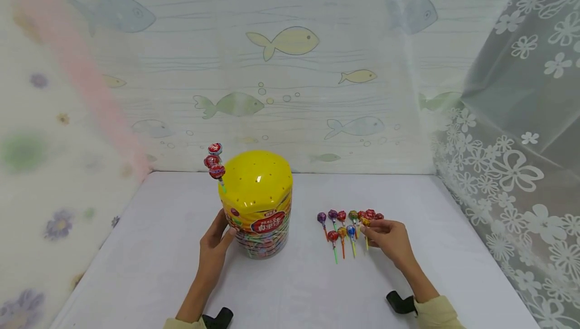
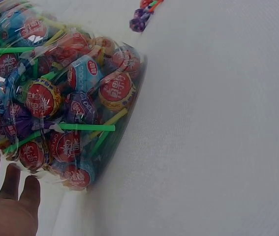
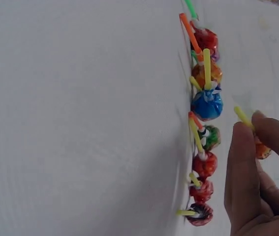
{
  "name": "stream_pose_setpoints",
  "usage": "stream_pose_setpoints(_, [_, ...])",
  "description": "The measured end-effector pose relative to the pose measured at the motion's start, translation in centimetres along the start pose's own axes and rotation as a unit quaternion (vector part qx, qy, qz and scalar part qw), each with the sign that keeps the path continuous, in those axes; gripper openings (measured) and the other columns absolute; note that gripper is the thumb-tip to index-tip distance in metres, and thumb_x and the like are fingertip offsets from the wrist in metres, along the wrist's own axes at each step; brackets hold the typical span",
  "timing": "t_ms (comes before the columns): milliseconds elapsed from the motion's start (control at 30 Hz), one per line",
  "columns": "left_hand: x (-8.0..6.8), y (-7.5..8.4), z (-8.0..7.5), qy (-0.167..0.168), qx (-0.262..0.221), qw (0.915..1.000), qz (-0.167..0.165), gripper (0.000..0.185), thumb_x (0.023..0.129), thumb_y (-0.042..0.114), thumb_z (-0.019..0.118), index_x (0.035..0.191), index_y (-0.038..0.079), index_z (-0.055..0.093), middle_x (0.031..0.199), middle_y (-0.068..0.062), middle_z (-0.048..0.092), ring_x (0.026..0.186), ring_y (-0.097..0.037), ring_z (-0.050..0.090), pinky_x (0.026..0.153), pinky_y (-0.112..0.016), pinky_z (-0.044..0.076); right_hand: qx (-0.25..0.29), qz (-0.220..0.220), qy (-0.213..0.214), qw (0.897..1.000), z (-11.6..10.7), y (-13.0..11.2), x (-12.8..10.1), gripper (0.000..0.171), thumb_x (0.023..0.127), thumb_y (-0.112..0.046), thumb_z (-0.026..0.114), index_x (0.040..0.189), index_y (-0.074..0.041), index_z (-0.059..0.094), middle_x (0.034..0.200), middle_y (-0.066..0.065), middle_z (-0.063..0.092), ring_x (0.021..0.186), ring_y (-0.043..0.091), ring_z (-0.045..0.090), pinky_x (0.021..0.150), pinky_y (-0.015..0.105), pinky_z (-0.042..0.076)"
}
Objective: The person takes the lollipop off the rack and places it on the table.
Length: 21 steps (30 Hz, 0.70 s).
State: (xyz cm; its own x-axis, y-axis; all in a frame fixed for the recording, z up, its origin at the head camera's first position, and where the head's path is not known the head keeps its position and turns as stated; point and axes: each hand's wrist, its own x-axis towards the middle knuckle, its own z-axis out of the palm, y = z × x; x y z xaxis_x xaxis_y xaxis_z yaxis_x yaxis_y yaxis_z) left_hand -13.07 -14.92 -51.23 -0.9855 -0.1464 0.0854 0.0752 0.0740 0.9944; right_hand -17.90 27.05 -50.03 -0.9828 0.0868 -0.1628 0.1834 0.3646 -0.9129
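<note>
A clear lollipop tub (image 1: 262, 228) with a yellow holed lid (image 1: 256, 180) stands mid-table. Three red lollipops (image 1: 215, 160) stick up from the lid's left edge. My left hand (image 1: 224, 228) rests against the tub's left side with fairly straight fingers; in the left wrist view the fingers (image 2: 10, 179) lie by the tub's wall (image 2: 55, 98), which is packed with wrapped lollipops. To the right, several loose lollipops (image 1: 344, 223) lie in rows on the table. My right hand (image 1: 369, 225) pinches one yellow-stick lollipop (image 3: 242, 117) between thumb and forefinger at the right end of the row (image 3: 205, 105).
The white table (image 1: 290, 278) is walled by a fish-pattern backdrop (image 1: 281, 67), a blurred floral sheet on the left and a lace curtain (image 1: 512, 168) on the right. Bare tabletop lies in front of the tub and the lollipops.
</note>
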Motion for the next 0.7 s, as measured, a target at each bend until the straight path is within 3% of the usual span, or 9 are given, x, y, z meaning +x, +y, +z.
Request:
stream_pose_setpoints(367, [0.0,0.1,0.1,0.003,-0.003,1.0000,-0.001,0.066,0.105,0.023,0.057,0.162,0.012,0.025,0.165,-0.005,0.033,0.153,-0.028,0.031,0.106,-0.007,0.036,-0.088,0.036,-0.022,0.995,0.7,0.4,1.0,0.031,0.090,-0.018,0.077,0.102,0.010,0.072,0.084,0.010,0.075,0.065,0.013,0.068,0.058,0.026,0.059])
stream_pose_setpoints(700, [-0.1,0.1,0.1,0.004,-0.002,1.0000,-0.001,0.066,0.105,0.023,0.057,0.162,0.012,0.025,0.165,-0.006,0.032,0.153,-0.028,0.031,0.106,-0.007,0.035,-0.125,0.023,-0.022,0.992,0.3,0.3,1.2,0.027,0.089,-0.018,0.077,0.096,0.009,0.074,0.077,0.007,0.073,0.063,0.012,0.066,0.056,0.026,0.056])
